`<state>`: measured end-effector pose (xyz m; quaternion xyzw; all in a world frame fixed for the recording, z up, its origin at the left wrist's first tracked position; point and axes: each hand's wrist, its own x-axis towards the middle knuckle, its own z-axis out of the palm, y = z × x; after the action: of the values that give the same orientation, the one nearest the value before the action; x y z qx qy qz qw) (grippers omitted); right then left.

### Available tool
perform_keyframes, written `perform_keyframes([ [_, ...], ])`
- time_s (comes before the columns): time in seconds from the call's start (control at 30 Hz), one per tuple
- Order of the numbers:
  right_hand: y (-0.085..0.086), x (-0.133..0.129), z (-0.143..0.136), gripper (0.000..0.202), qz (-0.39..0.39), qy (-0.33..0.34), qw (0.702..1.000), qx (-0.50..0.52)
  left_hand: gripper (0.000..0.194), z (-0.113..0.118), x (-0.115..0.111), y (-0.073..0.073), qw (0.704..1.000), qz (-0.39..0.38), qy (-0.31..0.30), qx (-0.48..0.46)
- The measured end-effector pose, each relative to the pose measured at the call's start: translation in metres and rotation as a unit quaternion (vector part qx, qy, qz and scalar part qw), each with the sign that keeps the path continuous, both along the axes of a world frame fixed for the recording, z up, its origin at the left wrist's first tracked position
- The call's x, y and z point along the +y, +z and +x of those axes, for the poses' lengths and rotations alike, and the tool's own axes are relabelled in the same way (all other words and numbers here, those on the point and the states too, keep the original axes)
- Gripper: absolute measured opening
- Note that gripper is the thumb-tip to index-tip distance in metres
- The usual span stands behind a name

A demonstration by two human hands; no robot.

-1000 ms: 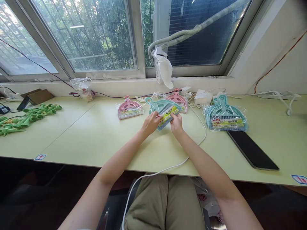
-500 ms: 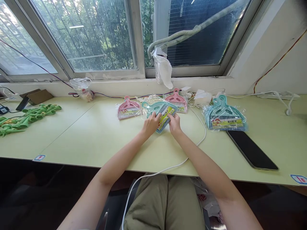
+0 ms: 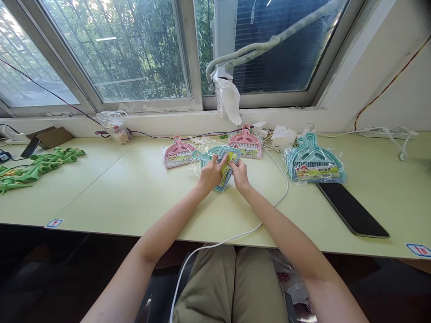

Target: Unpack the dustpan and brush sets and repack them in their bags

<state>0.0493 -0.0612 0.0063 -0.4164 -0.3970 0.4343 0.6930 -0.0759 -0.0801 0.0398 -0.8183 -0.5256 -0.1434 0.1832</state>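
Between my two hands is a teal mini dustpan and brush set [image 3: 224, 174] in clear plastic wrap, turned so its handle points left, with a yellow label across it. My left hand [image 3: 212, 174] grips its near left side, the index finger stretched over the label. With thumb and fingers my right hand [image 3: 240, 175] pinches its right edge. A wrapped pink dustpan set [image 3: 179, 153] lies to the left, and a second pink dustpan set [image 3: 247, 142] lies just behind on the right. Further right rests a stack of teal dustpan sets [image 3: 314, 159].
A black phone [image 3: 352, 208] lies at the right, touching the stack. A white cable [image 3: 249, 232] crosses the table [image 3: 111, 197] and hangs over its front edge. Green trumpet-shaped pieces [image 3: 43, 166] and a brown box [image 3: 54, 136] are at far left. A plastic bag [image 3: 117, 128] stands by the window.
The teal set has shifted slightly left and nearer in my hands. My left index finger now reaches out across the label.
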Motion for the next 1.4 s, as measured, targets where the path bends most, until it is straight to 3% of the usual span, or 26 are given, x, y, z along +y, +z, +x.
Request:
perform_keyframes([
  [0.37, 0.004, -0.005, -0.003, 0.023, 0.002, -0.014, 0.999, -0.029, 0.059, -0.002, 0.006, -0.005, 0.999, 0.032, -0.009, -0.037],
  [0.7, -0.005, 0.002, 0.002, 0.023, -0.009, -0.05, 0.999, -0.003, 0.054, 0.001, 0.002, -0.011, 0.993, 0.019, -0.116, -0.019],
  [1.0, -0.006, 0.01, 0.015, 0.023, 0.009, -0.123, 0.991, 0.058, 0.05, 0.003, 0.004, -0.016, 0.99, 0.054, -0.132, -0.019],
  [1.4, 0.01, 0.005, 0.022, 0.026, -0.015, -0.125, 0.976, 0.18, 0.038, 0.002, -0.003, -0.005, 0.986, 0.067, -0.155, 0.013],
])
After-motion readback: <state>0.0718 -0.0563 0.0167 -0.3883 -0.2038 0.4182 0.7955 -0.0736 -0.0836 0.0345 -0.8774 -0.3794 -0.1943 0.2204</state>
